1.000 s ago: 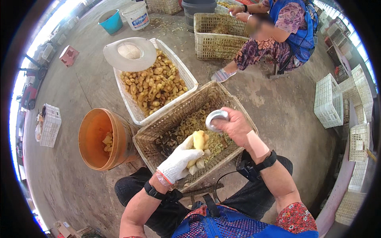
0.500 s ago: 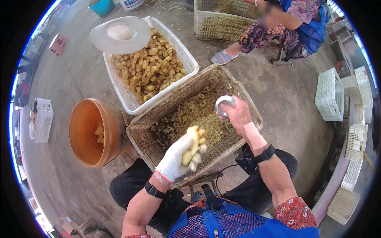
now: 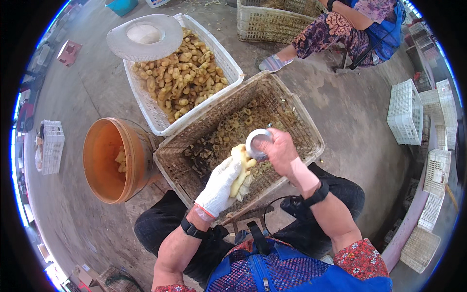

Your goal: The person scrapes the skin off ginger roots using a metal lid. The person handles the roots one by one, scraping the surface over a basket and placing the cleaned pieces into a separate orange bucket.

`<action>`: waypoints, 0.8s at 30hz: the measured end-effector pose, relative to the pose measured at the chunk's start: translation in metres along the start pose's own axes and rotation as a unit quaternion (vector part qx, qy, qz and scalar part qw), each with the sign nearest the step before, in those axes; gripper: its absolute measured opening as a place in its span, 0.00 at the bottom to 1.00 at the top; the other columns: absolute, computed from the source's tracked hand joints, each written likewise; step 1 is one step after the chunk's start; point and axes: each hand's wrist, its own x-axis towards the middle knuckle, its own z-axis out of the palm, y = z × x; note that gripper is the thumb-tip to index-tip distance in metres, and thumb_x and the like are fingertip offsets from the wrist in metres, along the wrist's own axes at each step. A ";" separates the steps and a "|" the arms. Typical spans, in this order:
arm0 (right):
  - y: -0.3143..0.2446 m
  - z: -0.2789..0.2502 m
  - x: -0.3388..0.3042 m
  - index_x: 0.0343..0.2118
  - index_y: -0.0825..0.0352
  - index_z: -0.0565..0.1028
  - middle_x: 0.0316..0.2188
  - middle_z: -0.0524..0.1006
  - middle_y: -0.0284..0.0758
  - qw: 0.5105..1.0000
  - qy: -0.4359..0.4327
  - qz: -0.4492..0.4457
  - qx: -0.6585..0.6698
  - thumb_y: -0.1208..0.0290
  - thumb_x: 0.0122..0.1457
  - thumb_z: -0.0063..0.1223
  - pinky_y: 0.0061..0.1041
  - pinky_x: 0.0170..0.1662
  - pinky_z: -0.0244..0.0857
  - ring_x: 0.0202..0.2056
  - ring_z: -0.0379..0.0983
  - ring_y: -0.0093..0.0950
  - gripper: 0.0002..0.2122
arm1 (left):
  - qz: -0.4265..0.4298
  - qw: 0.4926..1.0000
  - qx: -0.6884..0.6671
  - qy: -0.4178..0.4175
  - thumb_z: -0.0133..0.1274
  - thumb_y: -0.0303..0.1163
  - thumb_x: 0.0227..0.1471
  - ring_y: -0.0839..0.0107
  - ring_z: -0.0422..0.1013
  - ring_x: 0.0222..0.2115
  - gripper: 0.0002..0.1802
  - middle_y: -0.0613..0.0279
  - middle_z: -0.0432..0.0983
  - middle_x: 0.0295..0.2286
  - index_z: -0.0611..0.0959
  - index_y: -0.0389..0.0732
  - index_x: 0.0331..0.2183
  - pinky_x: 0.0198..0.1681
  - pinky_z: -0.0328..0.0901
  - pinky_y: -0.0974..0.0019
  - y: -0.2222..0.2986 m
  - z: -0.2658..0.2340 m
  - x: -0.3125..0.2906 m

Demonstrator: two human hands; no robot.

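Observation:
My left hand [image 3: 220,187], in a white knit glove, is closed around a pale yellow ginger root [image 3: 238,184] whose knobs stick out past the fingers. My bare right hand [image 3: 283,152] grips a silver ring-shaped metal tool [image 3: 251,141], its rim at the upper end of the ginger; whether it touches cannot be made out. Both hands are over a dirty, pale plastic crate [image 3: 168,158] with peelings and scraps [image 3: 221,136] across its bottom.
Beyond stands a white crate [image 3: 141,104] heaped with unpeeled ginger [image 3: 187,73], a pale brimmed hat [image 3: 116,45] on its corner. At left is an orange bucket [image 3: 92,182] with a few peeled pieces [image 3: 120,158]. A person [image 3: 335,29] sits at far right near another crate [image 3: 267,27].
My right hand has moved left and slightly down, bringing the ring tool from apart to the ginger's upper end. The left hand has turned the ginger a little.

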 end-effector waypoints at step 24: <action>0.023 0.029 -0.021 0.38 0.71 0.74 0.33 0.78 0.34 0.996 0.039 0.012 0.076 0.76 0.55 0.58 0.22 0.38 0.69 0.33 0.73 0.21 0.09 | 0.152 0.980 0.050 0.121 0.46 0.43 0.60 0.69 0.70 0.45 0.28 0.58 0.68 0.52 0.64 0.43 0.58 0.45 0.67 0.68 0.010 0.022 0.019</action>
